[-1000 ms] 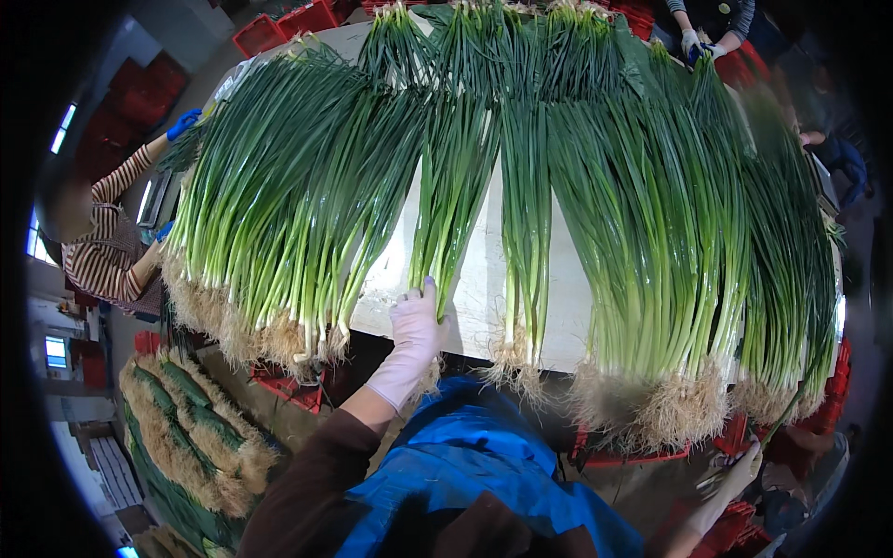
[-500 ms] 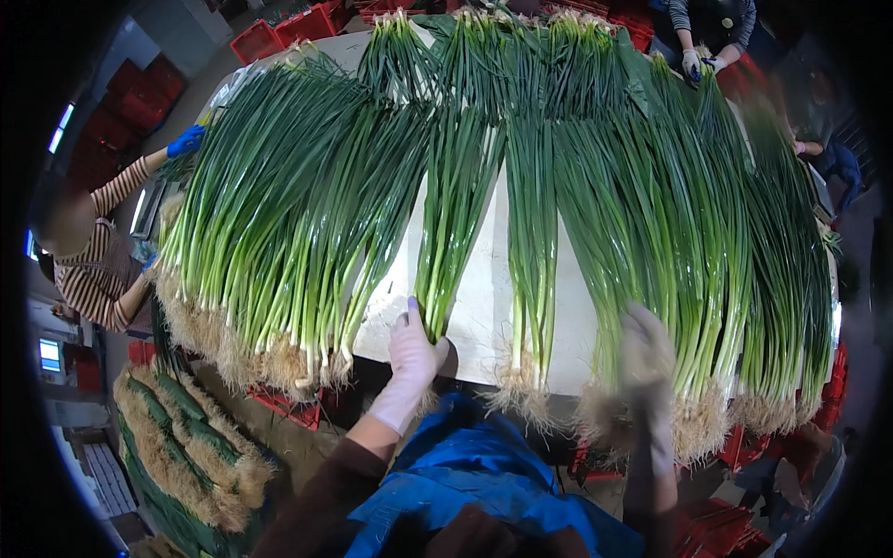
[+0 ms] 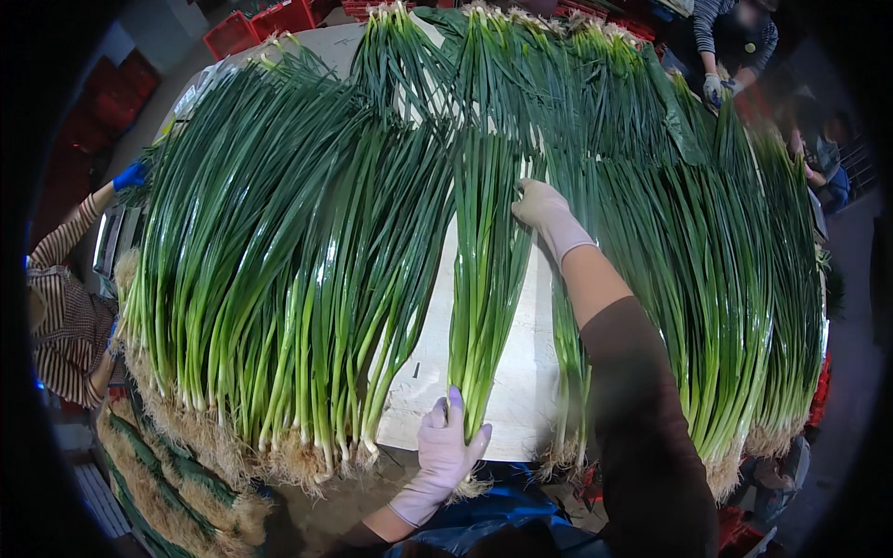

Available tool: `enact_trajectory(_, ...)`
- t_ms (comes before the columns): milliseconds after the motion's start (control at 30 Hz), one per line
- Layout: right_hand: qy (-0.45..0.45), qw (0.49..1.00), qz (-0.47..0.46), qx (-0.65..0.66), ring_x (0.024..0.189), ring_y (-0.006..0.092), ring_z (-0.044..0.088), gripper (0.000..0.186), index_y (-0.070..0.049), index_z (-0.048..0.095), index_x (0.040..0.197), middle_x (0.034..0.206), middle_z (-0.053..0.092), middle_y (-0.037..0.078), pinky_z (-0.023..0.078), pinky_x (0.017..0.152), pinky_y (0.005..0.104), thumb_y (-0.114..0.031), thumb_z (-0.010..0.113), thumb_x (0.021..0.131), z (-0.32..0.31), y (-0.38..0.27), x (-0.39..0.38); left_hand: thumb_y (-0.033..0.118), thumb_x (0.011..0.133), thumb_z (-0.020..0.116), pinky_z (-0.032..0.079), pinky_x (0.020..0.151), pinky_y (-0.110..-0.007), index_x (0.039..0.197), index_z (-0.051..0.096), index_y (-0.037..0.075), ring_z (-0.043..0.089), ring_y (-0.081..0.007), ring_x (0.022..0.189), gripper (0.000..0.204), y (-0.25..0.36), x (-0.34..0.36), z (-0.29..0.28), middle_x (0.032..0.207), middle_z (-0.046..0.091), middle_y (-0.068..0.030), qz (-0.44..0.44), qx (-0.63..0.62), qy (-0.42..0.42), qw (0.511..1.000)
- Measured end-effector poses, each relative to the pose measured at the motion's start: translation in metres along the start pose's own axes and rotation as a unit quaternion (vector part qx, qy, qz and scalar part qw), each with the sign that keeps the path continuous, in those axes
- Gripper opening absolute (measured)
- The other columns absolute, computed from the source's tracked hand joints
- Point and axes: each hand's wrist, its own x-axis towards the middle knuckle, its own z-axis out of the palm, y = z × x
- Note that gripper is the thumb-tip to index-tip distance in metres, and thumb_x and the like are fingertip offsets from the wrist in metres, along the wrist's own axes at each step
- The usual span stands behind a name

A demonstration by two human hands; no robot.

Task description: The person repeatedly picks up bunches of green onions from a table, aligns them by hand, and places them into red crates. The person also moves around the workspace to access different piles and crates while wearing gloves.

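A narrow bunch of long green onions [image 3: 482, 279] lies on the white tabletop [image 3: 419, 400] in front of me, its roots toward me. My left hand [image 3: 445, 456], in a pale thin glove, grips the bunch low by the roots, with the thumb on its right side. Farther up, my right hand [image 3: 544, 209], gloved the same way, has its fingers curled at the right edge of the dark leaves. Its fingertips are partly hidden. Under my right forearm lies another thin bunch [image 3: 569, 372], partly covered by the sleeve.
Thick rows of green onions spread to the left [image 3: 251, 251] and right [image 3: 707, 298], with another row [image 3: 521, 74] across the far side. A person in stripes [image 3: 74, 316] stands at the left; others work at the far right. Rooted bundles [image 3: 177, 484] lie at lower left, red crates [image 3: 233, 35] behind.
My right hand has moved from the near right, by the roots, up to the leaves of the middle bunch. My left hand stays at that bunch's base. The view has shifted.
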Motion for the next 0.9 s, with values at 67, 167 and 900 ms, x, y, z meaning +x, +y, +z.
enact_trajectory(67,-0.034,0.999,0.014,-0.037,0.109,0.0317,0.059,0.034,-0.009,0.062,0.113,0.118,0.062,0.015,0.047,0.092,0.0398,-0.023,0.057,0.082,-0.004,-0.008,0.011,0.038,0.077,0.07,0.046,0.078,-0.045,0.137,0.034,-0.006,0.053,-0.0395,0.091,0.083,-0.002,0.002,-0.001,0.112,0.049,-0.0296,0.013,0.02,0.005,1.0)
enact_trajectory(167,-0.003,0.993,-0.036,-0.115,0.102,0.0313,0.062,0.02,-0.007,0.066,0.096,0.105,0.066,0.016,0.049,0.088,0.0405,-0.016,0.055,0.083,-0.004,-0.005,0.022,0.035,0.076,0.07,0.048,0.072,-0.044,0.135,0.037,-0.006,0.054,-0.0382,0.086,0.079,-0.006,0.003,0.003,0.111,0.048,-0.0288,0.023,0.022,0.015,0.999)
enact_trajectory(900,-0.091,0.994,-0.032,0.053,0.097,0.035,0.063,0.042,0.002,0.063,0.104,0.099,0.066,0.021,0.049,0.087,0.0389,-0.032,0.066,0.078,0.004,0.002,-0.067,0.026,0.077,0.069,0.047,0.064,-0.045,0.143,0.022,-0.005,0.055,-0.0387,0.079,0.087,-0.006,0.011,0.0,0.103,0.053,-0.0282,0.072,-0.044,0.034,0.996)
